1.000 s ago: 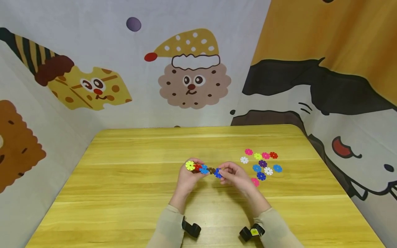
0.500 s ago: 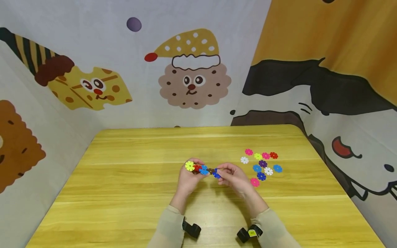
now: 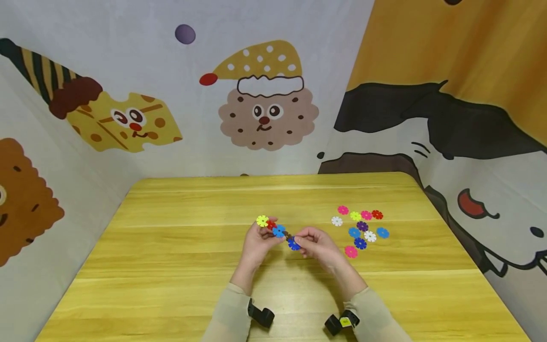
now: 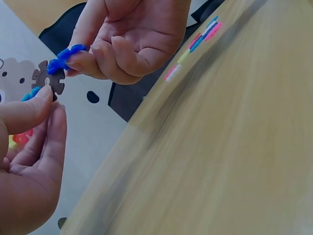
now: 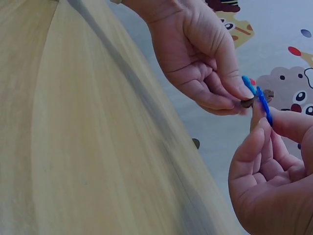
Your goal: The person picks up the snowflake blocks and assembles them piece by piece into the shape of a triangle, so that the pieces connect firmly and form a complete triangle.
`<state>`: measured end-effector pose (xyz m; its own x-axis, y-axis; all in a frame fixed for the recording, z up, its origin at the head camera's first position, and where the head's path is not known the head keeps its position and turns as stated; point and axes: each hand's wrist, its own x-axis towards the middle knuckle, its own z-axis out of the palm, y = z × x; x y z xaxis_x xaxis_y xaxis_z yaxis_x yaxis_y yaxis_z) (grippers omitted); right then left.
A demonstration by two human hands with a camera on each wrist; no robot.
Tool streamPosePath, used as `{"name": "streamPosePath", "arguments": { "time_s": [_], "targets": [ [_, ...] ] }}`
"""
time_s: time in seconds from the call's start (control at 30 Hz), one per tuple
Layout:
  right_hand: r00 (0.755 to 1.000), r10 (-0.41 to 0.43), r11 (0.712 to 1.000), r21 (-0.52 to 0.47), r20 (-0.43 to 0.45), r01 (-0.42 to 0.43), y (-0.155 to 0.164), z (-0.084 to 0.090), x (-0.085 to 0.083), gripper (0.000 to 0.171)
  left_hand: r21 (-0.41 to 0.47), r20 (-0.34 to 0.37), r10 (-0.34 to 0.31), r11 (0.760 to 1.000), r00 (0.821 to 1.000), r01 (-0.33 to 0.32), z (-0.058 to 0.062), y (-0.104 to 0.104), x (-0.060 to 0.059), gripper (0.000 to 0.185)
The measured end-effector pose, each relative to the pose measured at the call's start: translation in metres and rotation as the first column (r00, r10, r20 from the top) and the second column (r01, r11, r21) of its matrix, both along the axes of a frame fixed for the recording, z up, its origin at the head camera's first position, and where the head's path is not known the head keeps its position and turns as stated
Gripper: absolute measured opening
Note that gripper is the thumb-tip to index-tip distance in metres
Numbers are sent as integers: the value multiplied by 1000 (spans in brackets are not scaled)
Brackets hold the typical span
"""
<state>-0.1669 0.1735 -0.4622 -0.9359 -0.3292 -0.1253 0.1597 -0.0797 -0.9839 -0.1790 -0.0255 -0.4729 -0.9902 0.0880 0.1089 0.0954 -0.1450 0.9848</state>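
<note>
My left hand (image 3: 258, 242) is pinching a chain of snowflake discs (image 3: 273, 229) above the wooden table (image 3: 171, 247). My right hand (image 3: 318, 244) is pinching the dark blue disc (image 3: 293, 244) at the chain's right end. Loose discs (image 3: 361, 227) are lying just right.
</note>
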Motion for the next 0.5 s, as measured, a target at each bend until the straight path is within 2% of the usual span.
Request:
{"name": "streamPosePath", "arguments": {
  "time_s": [0.13, 0.3, 0.5],
  "targets": [
    [996, -83, 997, 4, 19, 83, -3, 0, -1, 6, -2, 21, 8, 1000, 1000, -8, -1, -2, 1, 49],
    [975, -219, 976, 0, 28, 219, -7, -1, -5, 8, -1, 32, -1, 1000, 999, 1, -1, -3, 3, 47],
    [949, -315, 949, -10, 11, 315, -15, -3, -9, 12, -12, -6, -55, 998, 998, 55, -1, 1, 5, 42]
  ]
}}
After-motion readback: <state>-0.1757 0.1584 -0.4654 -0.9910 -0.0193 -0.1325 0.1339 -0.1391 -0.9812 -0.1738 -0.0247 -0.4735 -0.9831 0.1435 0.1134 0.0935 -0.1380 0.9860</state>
